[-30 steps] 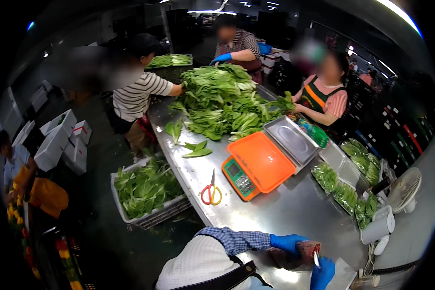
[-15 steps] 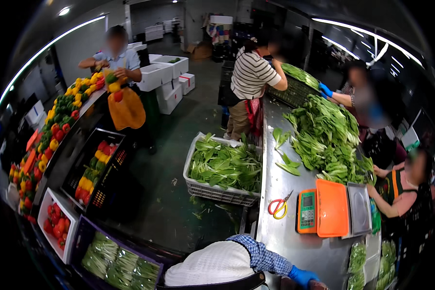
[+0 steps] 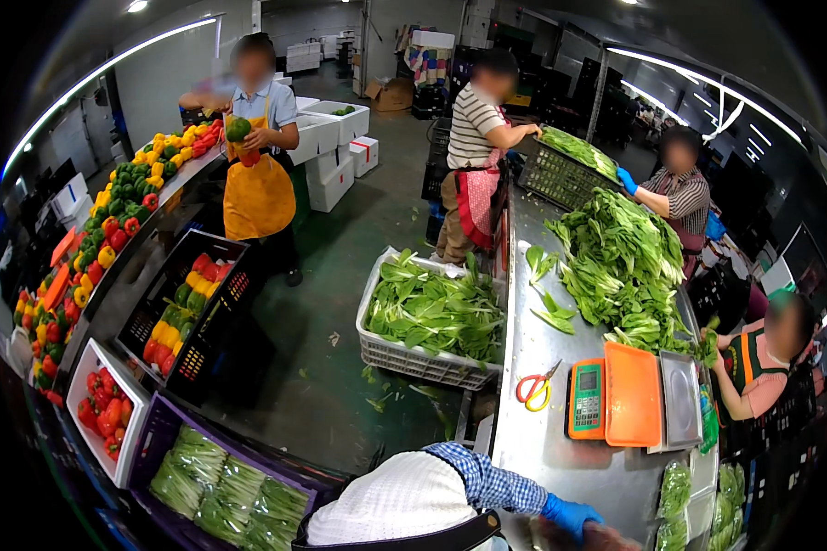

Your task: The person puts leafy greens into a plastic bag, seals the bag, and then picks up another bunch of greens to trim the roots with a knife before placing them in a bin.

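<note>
At the lower edge my left arm, in a white top and blue checked sleeve, reaches over the metal table [image 3: 606, 477]. My left hand [image 3: 570, 514] wears a blue glove. Its fingers bend down and look closed against a blurred brownish-red thing [image 3: 611, 540] that I cannot make out. My right hand does not show clearly. Beyond my left hand lie scissors [image 3: 536, 389] with red and yellow handles. An orange digital scale [image 3: 585, 404] with an orange tray [image 3: 632, 395] stands right of them. Packed greens [image 3: 675, 491] lie at the right edge.
Loose leafy greens [image 3: 616, 257] are heaped across the table. A grey crate [image 3: 423, 356] of greens stands at its left. Co-workers stand around its far end and right side. Another person handles peppers [image 3: 115, 216] at the left. A purple crate [image 3: 147, 418] holds bagged greens nearby.
My view has shifted slightly. My left hand shows more fully at the lower edge. The person at the left has turned a green pepper upward, and the one at the right has lifted some greens.
</note>
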Demonstrator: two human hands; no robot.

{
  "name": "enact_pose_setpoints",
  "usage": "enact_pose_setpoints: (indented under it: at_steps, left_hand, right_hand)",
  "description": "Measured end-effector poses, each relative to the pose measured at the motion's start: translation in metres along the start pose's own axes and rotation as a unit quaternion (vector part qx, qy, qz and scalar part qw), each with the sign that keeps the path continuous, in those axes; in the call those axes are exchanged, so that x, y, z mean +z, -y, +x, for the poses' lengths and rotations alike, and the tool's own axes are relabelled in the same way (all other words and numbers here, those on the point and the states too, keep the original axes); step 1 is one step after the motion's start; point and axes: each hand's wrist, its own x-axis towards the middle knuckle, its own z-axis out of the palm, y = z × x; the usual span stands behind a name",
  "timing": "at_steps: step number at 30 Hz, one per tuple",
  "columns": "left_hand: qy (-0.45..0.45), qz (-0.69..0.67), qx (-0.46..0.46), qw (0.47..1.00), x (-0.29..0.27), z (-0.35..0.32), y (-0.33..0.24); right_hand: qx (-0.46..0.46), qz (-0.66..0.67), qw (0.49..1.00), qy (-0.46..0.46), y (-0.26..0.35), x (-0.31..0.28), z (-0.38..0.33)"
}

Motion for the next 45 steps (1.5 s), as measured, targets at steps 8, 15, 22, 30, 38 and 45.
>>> enact_pose_setpoints:
  at_steps: [8,15,22,30,38,45]
  left_hand:
    - [-0.021,-0.008,0.015,1.0,0.014,-0.014,0.004]
    - [0.006,-0.092,-0.032,0.995,-0.005,-0.014,-0.006]
    - [-0.001,-0.139,-0.08,0.987,-0.004,-0.011,-0.019]
    - [0.004,-0.069,-0.062,0.996,0.011,-0.018,-0.061]
    - [-0.039,-0.004,-0.001,0.999,0.001,-0.028,-0.066]
    - [-0.016,0.012,0.027,0.999,-0.021,-0.027,-0.077]
  right_hand:
    - [0.121,0.087,0.975,-0.164,-0.013,-0.06,-0.023]
    - [0.336,-0.213,0.636,-0.662,-0.076,-0.109,-0.098]
    - [0.348,-0.054,0.832,-0.43,-0.074,-0.022,-0.213]
    - [0.614,0.042,0.768,0.177,-0.019,0.144,-0.357]
    - [0.433,0.67,0.58,-0.164,-0.022,0.108,-0.103]
    - [0.454,0.673,0.506,-0.293,-0.008,0.122,-0.088]
